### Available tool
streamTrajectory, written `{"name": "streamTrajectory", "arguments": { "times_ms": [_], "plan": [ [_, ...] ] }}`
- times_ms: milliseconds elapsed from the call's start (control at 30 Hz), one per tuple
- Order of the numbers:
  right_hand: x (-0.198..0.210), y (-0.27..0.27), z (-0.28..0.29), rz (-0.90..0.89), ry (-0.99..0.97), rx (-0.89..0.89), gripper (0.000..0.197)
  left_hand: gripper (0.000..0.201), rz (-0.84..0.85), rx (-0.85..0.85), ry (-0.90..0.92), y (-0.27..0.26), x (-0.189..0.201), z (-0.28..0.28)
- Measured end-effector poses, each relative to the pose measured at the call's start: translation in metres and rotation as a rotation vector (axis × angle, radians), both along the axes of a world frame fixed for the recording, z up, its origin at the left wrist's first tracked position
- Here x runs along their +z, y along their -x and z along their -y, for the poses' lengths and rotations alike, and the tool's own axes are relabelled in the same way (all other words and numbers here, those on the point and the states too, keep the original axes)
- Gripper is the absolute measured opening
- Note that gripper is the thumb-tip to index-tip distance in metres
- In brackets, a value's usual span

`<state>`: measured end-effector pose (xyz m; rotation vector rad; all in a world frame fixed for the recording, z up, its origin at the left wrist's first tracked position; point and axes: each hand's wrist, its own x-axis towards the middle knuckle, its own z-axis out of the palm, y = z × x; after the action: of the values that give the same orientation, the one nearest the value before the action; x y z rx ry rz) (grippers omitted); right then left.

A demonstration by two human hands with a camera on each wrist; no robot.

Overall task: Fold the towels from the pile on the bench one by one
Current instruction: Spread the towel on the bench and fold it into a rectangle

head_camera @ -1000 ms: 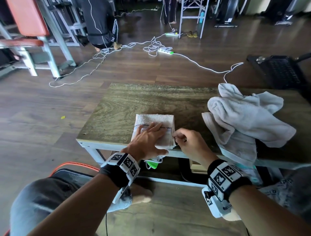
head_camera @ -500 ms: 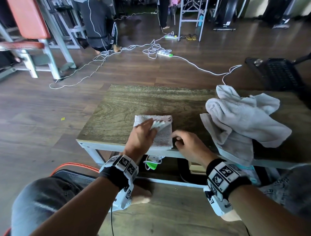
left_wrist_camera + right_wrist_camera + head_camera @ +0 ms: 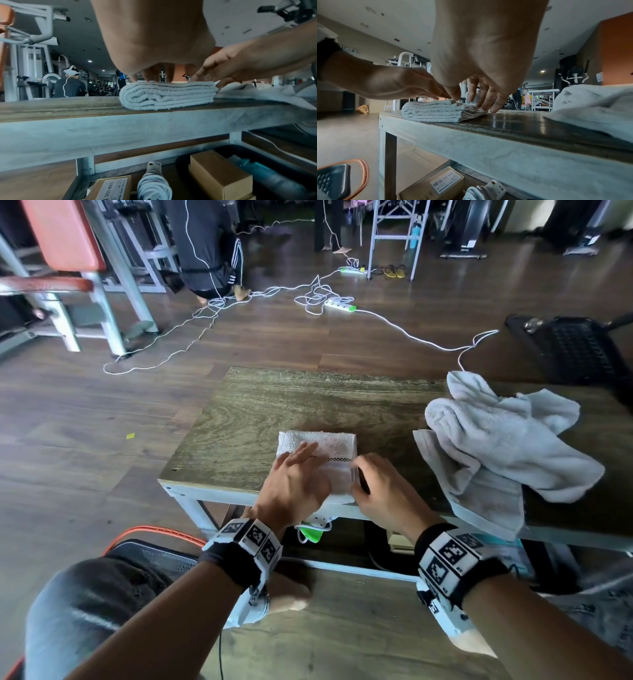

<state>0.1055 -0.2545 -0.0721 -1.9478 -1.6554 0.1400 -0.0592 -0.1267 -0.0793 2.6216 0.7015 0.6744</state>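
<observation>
Your left hand [image 3: 295, 486] lies flat on the folded towel [image 3: 322, 445], fingers [image 3: 301, 450] straight and pressing down on its top. Your right hand [image 3: 383, 491] sits at the towel's right edge, its fingers [image 3: 494, 106] extended downward, tips touching the stacked layers and the worktop [image 3: 260, 412]; they hold nothing. The towel rests near the worktop's front edge. The unfolded pile [image 3: 496, 446] lies well apart to the right.

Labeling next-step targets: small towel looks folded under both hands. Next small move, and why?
Probably lift the left hand and right hand off. The folded towel already lies in neat flat layers on the bench, while the pile beside it is still crumpled.
</observation>
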Motion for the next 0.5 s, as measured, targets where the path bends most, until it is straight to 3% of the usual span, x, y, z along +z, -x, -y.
{"name": "streamTrajectory", "arguments": {
  "times_ms": [133,233,333,400,500],
  "plan": [
    [-0.013,0.001,-0.003,-0.117,-0.005,-0.025,0.015,0.034,0.109,-0.221,-0.037,0.007,-0.003,0.004],
    [-0.014,-0.001,-0.001,-0.226,-0.033,-0.049,0.015,0.024,0.187,-0.214,-0.066,0.004,0.001,0.008],
    [-0.018,-0.006,-0.001,-0.220,-0.014,-0.054,0.011,0.018,0.353,-0.164,0.096,-0.002,0.009,0.014],
    [-0.019,-0.005,-0.001,-0.208,0.017,-0.047,0.012,0.012,0.355,-0.129,0.164,-0.006,0.012,0.015],
    [-0.019,-0.003,-0.004,-0.212,0.030,-0.059,0.018,0.011,0.310,-0.178,0.081,-0.012,0.009,0.015]
  ]
}}
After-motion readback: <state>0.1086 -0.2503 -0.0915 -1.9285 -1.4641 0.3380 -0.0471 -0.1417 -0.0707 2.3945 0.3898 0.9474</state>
